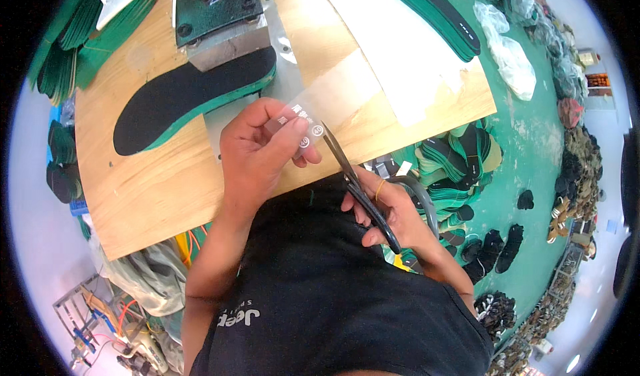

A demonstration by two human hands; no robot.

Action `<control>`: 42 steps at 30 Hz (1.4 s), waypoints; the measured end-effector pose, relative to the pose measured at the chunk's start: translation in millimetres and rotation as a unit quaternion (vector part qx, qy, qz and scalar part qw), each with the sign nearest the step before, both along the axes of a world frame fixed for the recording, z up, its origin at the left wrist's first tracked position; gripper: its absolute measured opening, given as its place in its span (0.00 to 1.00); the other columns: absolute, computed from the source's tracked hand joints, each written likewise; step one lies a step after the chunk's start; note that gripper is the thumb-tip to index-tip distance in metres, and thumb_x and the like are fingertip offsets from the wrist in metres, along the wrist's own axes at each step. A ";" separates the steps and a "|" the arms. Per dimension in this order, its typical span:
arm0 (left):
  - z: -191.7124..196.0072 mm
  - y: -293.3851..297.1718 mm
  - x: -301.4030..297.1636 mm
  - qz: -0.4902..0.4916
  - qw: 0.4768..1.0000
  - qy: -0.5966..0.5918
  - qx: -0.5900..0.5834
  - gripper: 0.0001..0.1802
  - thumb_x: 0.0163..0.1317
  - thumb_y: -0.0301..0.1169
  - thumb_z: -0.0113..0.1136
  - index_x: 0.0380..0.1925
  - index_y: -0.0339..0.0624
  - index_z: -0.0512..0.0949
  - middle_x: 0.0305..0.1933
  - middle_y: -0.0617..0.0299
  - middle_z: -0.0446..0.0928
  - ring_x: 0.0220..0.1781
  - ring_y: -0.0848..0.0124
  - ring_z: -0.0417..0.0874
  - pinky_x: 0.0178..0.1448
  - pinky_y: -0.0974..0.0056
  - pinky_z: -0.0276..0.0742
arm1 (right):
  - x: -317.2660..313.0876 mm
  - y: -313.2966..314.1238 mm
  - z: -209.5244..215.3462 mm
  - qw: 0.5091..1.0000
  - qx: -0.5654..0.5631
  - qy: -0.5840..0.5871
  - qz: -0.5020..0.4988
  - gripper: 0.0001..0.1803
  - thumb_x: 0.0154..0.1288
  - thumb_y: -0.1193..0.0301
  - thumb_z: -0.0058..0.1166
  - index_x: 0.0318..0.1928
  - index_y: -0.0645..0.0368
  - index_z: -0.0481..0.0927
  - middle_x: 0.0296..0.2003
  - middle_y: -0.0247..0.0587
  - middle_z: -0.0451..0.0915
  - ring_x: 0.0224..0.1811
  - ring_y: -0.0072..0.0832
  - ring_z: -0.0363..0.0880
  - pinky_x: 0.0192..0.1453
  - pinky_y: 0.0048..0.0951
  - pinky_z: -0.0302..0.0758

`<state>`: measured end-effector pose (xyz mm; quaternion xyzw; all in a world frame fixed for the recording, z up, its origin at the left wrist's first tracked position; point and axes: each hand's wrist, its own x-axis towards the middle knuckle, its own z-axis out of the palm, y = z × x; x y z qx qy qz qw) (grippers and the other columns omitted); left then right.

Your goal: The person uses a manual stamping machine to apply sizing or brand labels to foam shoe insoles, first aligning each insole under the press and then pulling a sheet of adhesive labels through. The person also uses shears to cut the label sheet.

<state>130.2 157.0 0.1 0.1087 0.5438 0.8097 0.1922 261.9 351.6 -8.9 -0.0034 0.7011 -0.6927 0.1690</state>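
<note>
- Your left hand [263, 149] pinches the clear film [350, 89], with the thumb on top and fingers under. That likely keeps such a thin, floppy thing still.
- Your right hand [393, 209] holds the scissors [353, 176] by their dark handles. The blades point up at the film, maybe so they can reach its edge. I cannot tell if they touch it, or how wide apart they are.
- You hold the film up over the table [153, 203], close to the middle of its near edge. Up there, the blades probably have room under it.
- The film is see-through, flat and a bit shiny. White marks, some of them round, sit at the end by your thumb. The other end is plain and sticks out toward the table's right edge.
- One black and green insole [187, 99] lies left of your left hand. One end is at the metal block [230, 46], and the other points toward the table's left edge.
</note>
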 end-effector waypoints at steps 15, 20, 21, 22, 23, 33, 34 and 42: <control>-9.6 4.1 7.0 -0.006 0.999 -0.024 -0.039 0.03 0.58 0.22 0.57 0.32 0.36 0.74 0.20 0.65 0.75 0.20 0.80 0.76 0.25 0.77 0.69 | -6.2 -5.1 2.8 0.999 -0.035 -0.017 -0.012 0.55 0.41 0.50 0.74 0.66 0.63 0.61 0.33 0.34 0.76 0.32 0.20 0.72 0.35 0.20 0.69; -15.6 -0.9 2.7 -0.014 0.999 -0.015 -0.029 0.02 0.58 0.22 0.57 0.32 0.37 0.75 0.20 0.65 0.75 0.20 0.81 0.75 0.25 0.77 0.68 | -1.0 -6.6 2.5 0.999 -0.002 -0.029 -0.028 0.48 0.46 0.59 0.73 0.64 0.65 0.64 0.28 0.29 0.75 0.28 0.15 0.70 0.33 0.17 0.67; -15.1 -0.9 2.8 -0.014 0.999 -0.022 -0.022 0.02 0.58 0.22 0.57 0.31 0.37 0.75 0.21 0.65 0.75 0.20 0.81 0.75 0.25 0.77 0.68 | -0.6 -8.0 2.6 0.999 -0.014 -0.031 -0.038 0.46 0.47 0.61 0.73 0.64 0.65 0.65 0.28 0.28 0.74 0.28 0.14 0.69 0.33 0.16 0.66; -14.1 -0.6 3.5 -0.013 0.999 -0.028 -0.015 0.02 0.58 0.22 0.57 0.31 0.37 0.75 0.21 0.65 0.75 0.20 0.82 0.75 0.24 0.77 0.68 | -0.5 -10.1 2.6 0.998 -0.026 -0.032 -0.049 0.45 0.48 0.63 0.73 0.64 0.65 0.65 0.27 0.27 0.74 0.27 0.13 0.68 0.32 0.16 0.66; -13.0 -0.1 4.2 -0.013 0.999 -0.034 -0.008 0.02 0.59 0.22 0.57 0.31 0.37 0.75 0.21 0.65 0.75 0.20 0.82 0.75 0.24 0.77 0.68 | -0.2 -11.2 2.7 0.997 -0.038 -0.034 -0.059 0.44 0.48 0.65 0.72 0.64 0.65 0.65 0.27 0.26 0.73 0.27 0.12 0.68 0.32 0.15 0.65; -9.3 2.8 9.4 -0.028 0.998 -0.018 -0.053 0.01 0.58 0.22 0.57 0.29 0.37 0.75 0.19 0.67 0.74 0.19 0.82 0.74 0.23 0.76 0.68 | 13.2 -25.1 -9.2 0.992 -0.105 -0.003 -0.074 0.42 0.51 0.71 0.69 0.65 0.65 0.61 0.29 0.30 0.71 0.29 0.15 0.68 0.33 0.16 0.64; -7.5 4.2 10.9 -0.034 0.997 -0.011 -0.067 0.01 0.58 0.22 0.57 0.28 0.37 0.75 0.18 0.67 0.74 0.19 0.82 0.74 0.23 0.76 0.68 | 16.6 -26.3 -10.4 0.990 -0.118 -0.003 -0.079 0.42 0.51 0.71 0.69 0.65 0.65 0.61 0.29 0.30 0.71 0.29 0.15 0.68 0.34 0.16 0.64; 4.8 29.6 24.4 -0.081 0.990 0.012 -0.114 0.02 0.58 0.22 0.58 0.27 0.37 0.76 0.21 0.66 0.76 0.21 0.81 0.75 0.26 0.76 0.68 | 52.4 -28.7 -24.5 0.962 -0.213 -0.049 -0.163 0.38 0.55 0.70 0.66 0.64 0.63 0.63 0.23 0.29 0.71 0.19 0.12 0.67 0.21 0.14 0.62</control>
